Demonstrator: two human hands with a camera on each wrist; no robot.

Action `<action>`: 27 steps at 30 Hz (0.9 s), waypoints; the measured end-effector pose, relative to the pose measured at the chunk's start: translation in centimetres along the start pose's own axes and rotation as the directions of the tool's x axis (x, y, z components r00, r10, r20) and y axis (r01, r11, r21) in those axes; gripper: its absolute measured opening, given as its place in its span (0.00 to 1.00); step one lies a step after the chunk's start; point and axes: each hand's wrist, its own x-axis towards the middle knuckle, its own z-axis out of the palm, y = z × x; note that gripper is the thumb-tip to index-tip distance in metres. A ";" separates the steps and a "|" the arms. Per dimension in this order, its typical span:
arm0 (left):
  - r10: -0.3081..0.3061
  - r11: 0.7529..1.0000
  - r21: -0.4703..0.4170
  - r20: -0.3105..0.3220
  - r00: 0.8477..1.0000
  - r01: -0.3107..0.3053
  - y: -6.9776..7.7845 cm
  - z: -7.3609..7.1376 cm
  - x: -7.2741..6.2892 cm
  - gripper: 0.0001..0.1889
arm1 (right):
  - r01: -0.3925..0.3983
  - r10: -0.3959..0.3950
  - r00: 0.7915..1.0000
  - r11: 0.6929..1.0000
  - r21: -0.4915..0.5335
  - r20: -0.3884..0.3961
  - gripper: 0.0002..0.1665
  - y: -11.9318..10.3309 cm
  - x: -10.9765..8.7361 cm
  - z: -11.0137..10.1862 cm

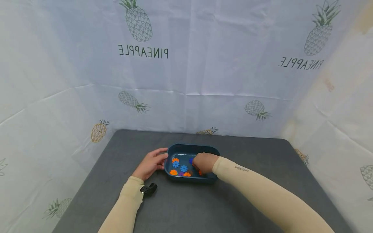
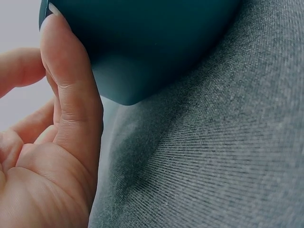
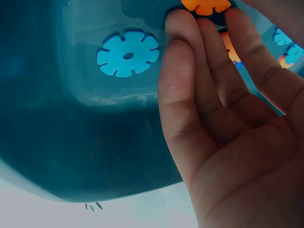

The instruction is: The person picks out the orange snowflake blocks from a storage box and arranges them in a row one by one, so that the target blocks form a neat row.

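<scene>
A dark blue tray (image 1: 192, 180) stands on the grey table, holding several notched plastic snowflake discs. At its left end my left hand (image 1: 150, 164) grips the rim, thumb against the edge in the left wrist view. Inside the tray's right half is my right hand (image 1: 205, 162), fingers bent downward. In the right wrist view, its fingertips meet an orange snowflake disc (image 3: 206, 5); the thumb tip is out of frame. Beside those fingers lies a light blue snowflake disc (image 3: 114, 57). Blue discs (image 1: 184, 168) and orange discs (image 1: 173, 172) lie in the tray's left half.
The grey table (image 1: 180, 207) extends around the tray. A white curtain (image 1: 204, 64) printed with pineapples hangs behind it and at both sides. A black band (image 1: 148, 189) is on my left wrist.
</scene>
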 end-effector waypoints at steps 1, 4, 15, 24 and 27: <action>0.000 1.000 0.001 0.000 1.000 0.000 0.0 0.0 0.0 0.30 | -0.001 0.001 1.000 1.000 -0.003 0.000 0.09 0.0 0.1 0.0; 0.001 1.000 0.001 0.000 1.000 -0.001 0.0 0.0 0.0 0.30 | -0.005 0.005 1.000 1.000 0.002 0.006 0.11 0.2 0.2 0.1; -0.005 1.000 0.001 -0.001 1.000 0.005 0.0 0.0 0.1 0.30 | -0.026 0.024 0.999 0.997 0.077 0.031 0.12 0.8 0.4 -0.1; -0.008 1.000 0.001 -0.006 1.000 0.008 0.1 -0.1 0.0 0.30 | -0.006 0.005 1.000 0.999 0.046 0.027 0.12 0.5 0.3 -0.3; -0.013 1.000 0.004 -0.008 1.000 0.013 0.1 -0.1 0.0 0.30 | -0.003 0.003 1.000 0.999 0.033 0.013 0.13 0.3 0.2 -0.3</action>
